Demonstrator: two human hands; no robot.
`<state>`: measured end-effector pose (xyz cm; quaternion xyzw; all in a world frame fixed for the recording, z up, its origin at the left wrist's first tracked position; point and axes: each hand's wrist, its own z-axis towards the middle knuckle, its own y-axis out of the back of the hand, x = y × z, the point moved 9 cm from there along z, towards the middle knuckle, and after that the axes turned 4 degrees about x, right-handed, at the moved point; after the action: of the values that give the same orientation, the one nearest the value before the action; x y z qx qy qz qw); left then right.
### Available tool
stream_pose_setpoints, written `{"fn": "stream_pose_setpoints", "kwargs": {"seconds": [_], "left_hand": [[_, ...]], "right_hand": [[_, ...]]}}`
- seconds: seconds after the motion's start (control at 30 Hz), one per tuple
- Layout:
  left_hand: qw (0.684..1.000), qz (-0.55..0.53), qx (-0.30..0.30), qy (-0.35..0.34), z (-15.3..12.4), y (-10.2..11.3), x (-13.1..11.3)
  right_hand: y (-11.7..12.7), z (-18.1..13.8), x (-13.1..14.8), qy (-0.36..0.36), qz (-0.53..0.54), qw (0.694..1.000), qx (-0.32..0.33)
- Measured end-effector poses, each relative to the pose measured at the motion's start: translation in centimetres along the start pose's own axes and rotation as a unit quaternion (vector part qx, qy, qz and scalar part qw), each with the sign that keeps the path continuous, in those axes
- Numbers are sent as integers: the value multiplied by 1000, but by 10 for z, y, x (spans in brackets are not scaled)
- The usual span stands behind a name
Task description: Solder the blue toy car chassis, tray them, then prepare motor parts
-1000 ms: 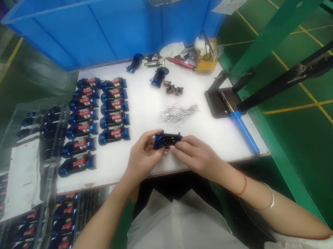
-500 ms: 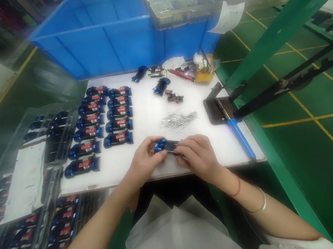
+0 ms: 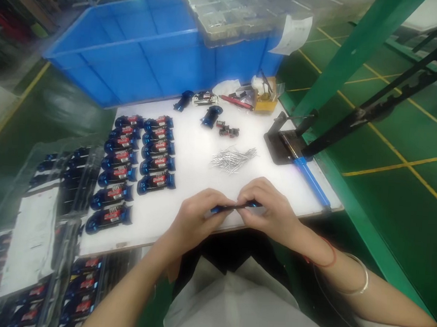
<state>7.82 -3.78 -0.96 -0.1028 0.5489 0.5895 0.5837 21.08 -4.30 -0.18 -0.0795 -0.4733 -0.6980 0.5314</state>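
Note:
Between my two hands is a blue and black toy car body [image 3: 232,207], turned edge-on above the front of the white table. My left hand [image 3: 200,212] pinches one end of it, and my right hand [image 3: 265,206] grips the other; the fingers cover most of the part. Just beyond them lies a loose pile of thin metal pins [image 3: 232,159]. To the left, blue toy car bodies [image 3: 156,181] with red and black parts sit in two columns.
A soldering iron [image 3: 311,181] with a blue handle rests on a black stand [image 3: 279,145] at the right. Behind the table stands a blue crate [image 3: 135,64] with a clear tray [image 3: 241,27] on it. Plastic trays of car bodies [image 3: 85,283] are at the lower left.
The car body has been tilted from showing its flat dark face to edge-on. My right hand has closed round its right end, and my left fingers have shifted along it.

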Motion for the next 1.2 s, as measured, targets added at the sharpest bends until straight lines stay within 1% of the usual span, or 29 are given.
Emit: {"fn": "stream_pose_setpoints", "kwargs": {"seconds": [0.13, 0.2, 0.27, 0.3, 0.37, 0.4, 0.47, 0.53, 0.57, 0.63, 0.77, 0.87, 0.97, 1.03, 1.1, 1.2], "left_hand": [[1000, 7, -19, -1, 1, 2, -1], [999, 6, -26, 17, 4, 3, 2], [998, -9, -31, 58, 6, 4, 10], [995, -24, -36, 89, 6, 5, 17], [983, -63, -48, 165, 5, 8, 34], [974, -87, -53, 205, 4, 9, 43], [950, -133, -60, 275, 0, 8, 60], [927, -171, -65, 328, -3, 5, 74], [917, -186, -69, 346, -4, 4, 80], [902, -211, -73, 369, -6, -1, 89], [887, -255, -76, 377, -5, -11, 98], [879, -274, -86, 381, -5, -14, 103], [873, -288, -89, 382, -5, -16, 106], [873, -295, -87, 379, -4, -17, 107], [874, -298, -80, 376, -3, -19, 108], [876, -295, -71, 374, -3, -22, 109]], "right_hand": [[-3, 2, -6, -36, 35, 999, 16], [-2, 3, -9, -42, 39, 998, 24], [7, 2, -15, -44, 14, 999, 21], [15, 1, -20, -49, -16, 999, 9], [40, -8, -33, -72, -111, 991, -31], [55, -14, -41, -95, -169, 980, -55], [80, -31, -58, -159, -280, 943, -80], [94, -47, -77, -234, -358, 902, -62], [97, -54, -85, -267, -381, 884, -42], [96, -63, -97, -316, -400, 860, -4], [93, -68, -110, -381, -391, 837, 28], [97, -73, -111, -409, -364, 836, 25], [110, -83, -101, -425, -310, 850, -8], [115, -94, -92, -452, -259, 853, -17], [114, -105, -82, -480, -210, 851, -14], [105, -109, -64, -470, -173, 865, -13]]}}
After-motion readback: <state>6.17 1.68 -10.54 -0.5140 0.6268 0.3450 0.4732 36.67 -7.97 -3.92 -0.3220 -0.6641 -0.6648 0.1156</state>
